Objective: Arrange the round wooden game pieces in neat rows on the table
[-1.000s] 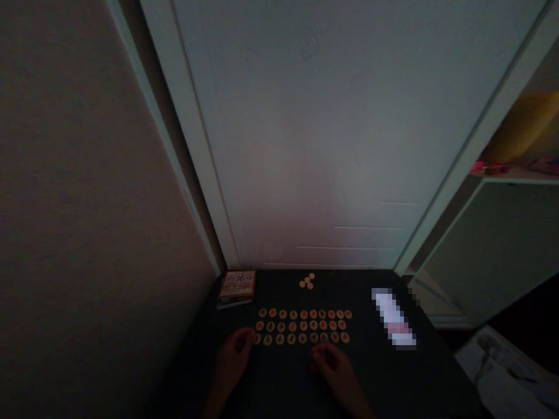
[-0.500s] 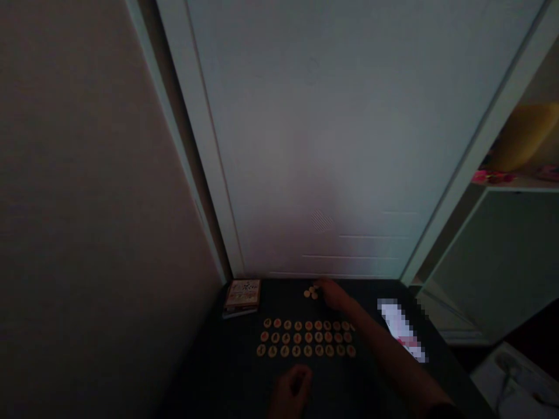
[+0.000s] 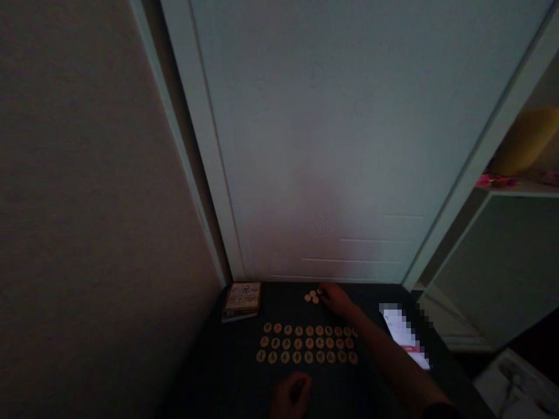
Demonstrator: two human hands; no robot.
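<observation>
Round wooden xiangqi pieces (image 3: pixel 310 343) with red or black characters lie in three rows on the dark table. Behind the rows is a small group of pale, plain-looking discs (image 3: pixel 312 297). My right hand (image 3: pixel 335 298) reaches over the right end of the rows to this group. Its thumb and fingertips are closed on one xiangqi piece (image 3: pixel 320 291) at the group's right edge. In front of the rows, close to me, my left hand (image 3: pixel 292 394) rests loosely curled, with a dark hollow between thumb and fingers and nothing visible in it.
A box (image 3: pixel 242 299) with printed writing lies at the back left of the dark table (image 3: pixel 227 361). A bright, blurred-out rectangular item (image 3: pixel 404 334) lies at the right. A white panel (image 3: pixel 314 145) rises behind the table, and a wall (image 3: pixel 87 203) borders the left.
The view has shifted a little, so everything sits slightly lower. My right hand stays at the disc group, its fingertips on the rightmost disc. My left hand keeps its curled pose.
</observation>
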